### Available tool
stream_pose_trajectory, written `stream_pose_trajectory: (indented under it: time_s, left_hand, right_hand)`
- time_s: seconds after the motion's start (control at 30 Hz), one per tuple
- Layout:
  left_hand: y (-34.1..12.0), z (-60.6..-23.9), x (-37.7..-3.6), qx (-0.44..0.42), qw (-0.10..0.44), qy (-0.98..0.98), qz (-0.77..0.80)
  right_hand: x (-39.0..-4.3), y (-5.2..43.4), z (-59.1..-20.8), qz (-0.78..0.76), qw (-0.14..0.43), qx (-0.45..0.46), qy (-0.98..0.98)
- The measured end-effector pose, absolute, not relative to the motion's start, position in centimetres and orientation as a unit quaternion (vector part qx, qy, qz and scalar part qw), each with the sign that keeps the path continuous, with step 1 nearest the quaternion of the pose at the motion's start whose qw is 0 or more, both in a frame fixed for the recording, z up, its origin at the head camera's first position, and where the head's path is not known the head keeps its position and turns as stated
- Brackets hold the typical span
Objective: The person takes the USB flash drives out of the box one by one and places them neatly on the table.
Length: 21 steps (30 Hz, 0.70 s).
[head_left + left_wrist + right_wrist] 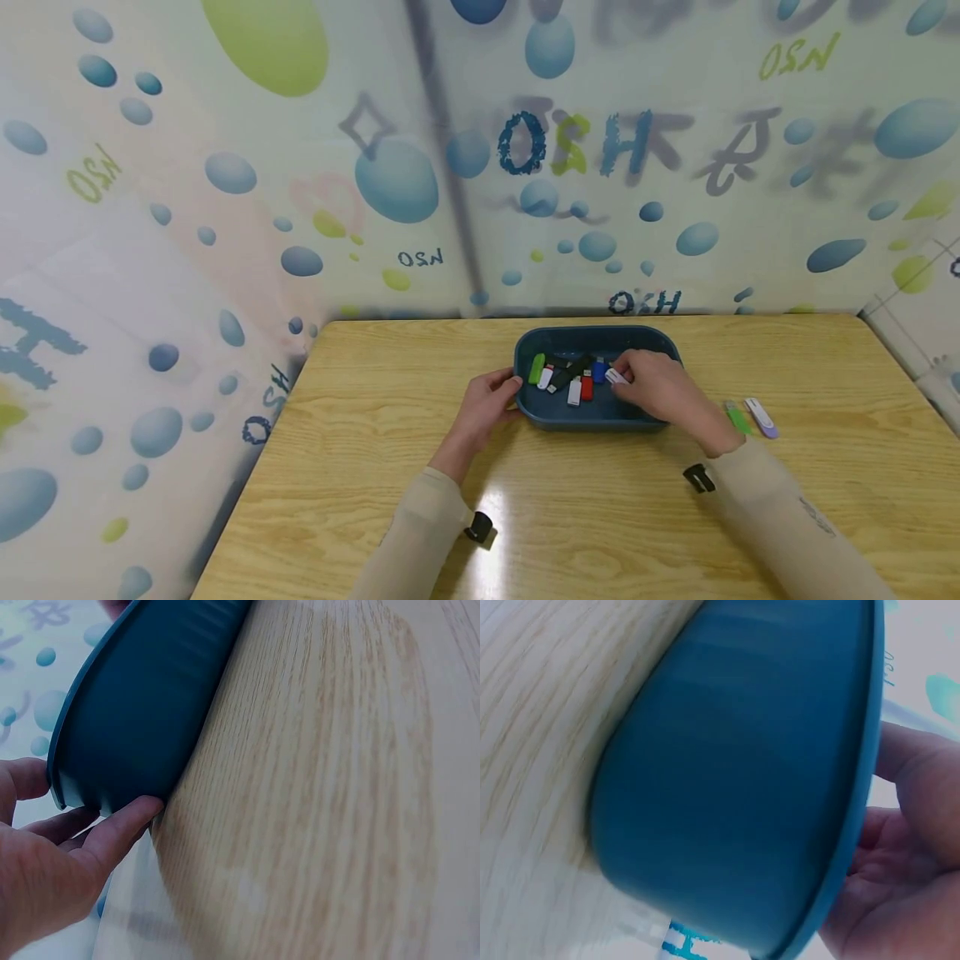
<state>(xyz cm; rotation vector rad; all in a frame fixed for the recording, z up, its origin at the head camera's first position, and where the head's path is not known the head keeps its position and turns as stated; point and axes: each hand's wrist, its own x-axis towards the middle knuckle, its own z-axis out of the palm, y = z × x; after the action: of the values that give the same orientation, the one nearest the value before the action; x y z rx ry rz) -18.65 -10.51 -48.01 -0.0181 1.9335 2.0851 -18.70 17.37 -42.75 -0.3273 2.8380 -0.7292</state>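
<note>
Sticks (573, 379) of many colours lie in the blue tray (600, 419) between my hands. My left hand (487, 402) grips the tray's left rim, thumb over the edge. My right hand (660, 387) reaches inside, pinching a white stick (616, 377). Right of that hand, a green stick (737, 417) and a lilac stick (761, 417) rest on the table (360, 467).

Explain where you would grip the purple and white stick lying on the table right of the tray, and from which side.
Pinch the purple stick across its long sides, coming from above: it lies flat on the table, a green stick close alongside.
</note>
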Motion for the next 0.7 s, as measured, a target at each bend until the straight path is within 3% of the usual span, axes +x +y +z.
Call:
stream_pose_trajectory:
  time_s: [0.4,0.7]
  left_hand:
    - [-10.5,-47.7,-18.7,-0.010,0.152,0.676,0.721]
    - [-10.5,-47.7,-18.5,-0.013,0.154,0.681,0.716]
  right_hand:
    - [-17.7,20.1,-41.4,-0.294,0.039,-0.110,0.949]
    - [-16.6,22.7,-40.0,-0.298,0.036,-0.078,0.951]
